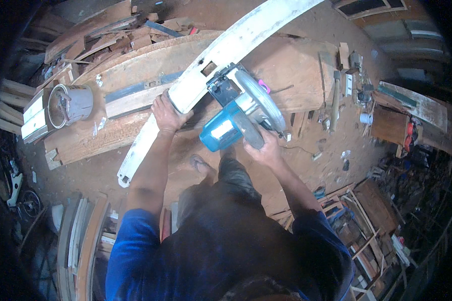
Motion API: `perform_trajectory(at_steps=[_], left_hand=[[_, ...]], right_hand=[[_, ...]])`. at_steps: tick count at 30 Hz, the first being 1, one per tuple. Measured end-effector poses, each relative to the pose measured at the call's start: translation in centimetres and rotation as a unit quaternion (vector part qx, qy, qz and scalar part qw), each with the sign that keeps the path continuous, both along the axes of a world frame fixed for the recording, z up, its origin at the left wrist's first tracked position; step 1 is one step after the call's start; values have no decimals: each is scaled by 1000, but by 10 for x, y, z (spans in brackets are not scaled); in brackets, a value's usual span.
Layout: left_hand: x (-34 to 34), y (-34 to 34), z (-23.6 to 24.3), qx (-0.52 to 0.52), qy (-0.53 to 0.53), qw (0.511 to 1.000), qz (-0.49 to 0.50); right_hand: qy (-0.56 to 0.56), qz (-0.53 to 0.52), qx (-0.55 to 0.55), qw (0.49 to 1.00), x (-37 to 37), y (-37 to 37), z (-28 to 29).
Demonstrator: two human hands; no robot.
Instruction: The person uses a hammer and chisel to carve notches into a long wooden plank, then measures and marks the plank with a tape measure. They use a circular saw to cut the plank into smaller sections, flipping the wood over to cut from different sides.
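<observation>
A long white-painted wooden plank (236,42) lies slantwise across a wooden workbench (296,75), its near end hanging off toward the lower left. My left hand (166,111) presses down on the plank near its middle. My right hand (266,148) grips the handle of a blue circular saw (236,113). The saw's round metal blade guard and dark base plate rest against the plank's right edge, just right of my left hand.
A metal bucket (70,103) stands on the bench at the left. Scrap wood (130,30) is piled behind the bench. A hammer (334,103) and small items lie at the bench's right end. Stacked boards (80,241) and frames (366,226) flank me on the dirt floor.
</observation>
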State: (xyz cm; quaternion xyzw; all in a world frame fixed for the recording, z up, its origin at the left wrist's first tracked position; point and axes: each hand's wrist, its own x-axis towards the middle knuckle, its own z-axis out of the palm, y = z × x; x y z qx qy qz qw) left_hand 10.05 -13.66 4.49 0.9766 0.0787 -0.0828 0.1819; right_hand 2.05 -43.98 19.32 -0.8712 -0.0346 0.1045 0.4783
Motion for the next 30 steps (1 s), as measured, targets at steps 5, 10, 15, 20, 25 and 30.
perform_trajectory(at_steps=[5, 10, 15, 20, 25, 30], left_hand=[[0, -5, 4, 26, 23, 999, 6], [-2, -1, -3, 12, -8, 1000, 0], [0, -2, -1, -8, -22, 1000, -6], [1, -2, -1, 6, -24, 1000, -5], [0, -1, -3, -2, -35, 999, -10], [-9, 29, -19, -50, -138, 982, -122]], right_hand=[[-101, 28, -47, 993, 2, -7, -38], [-72, 34, -17, 997, 6, -5, -44], [-6, 42, -27, 999, 7, -5, -42], [-15, 58, -41, 997, 13, -2, -41], [-31, 45, -55, 997, 12, 2, -39], [-76, 32, -98, 992, 13, 10, -29]])
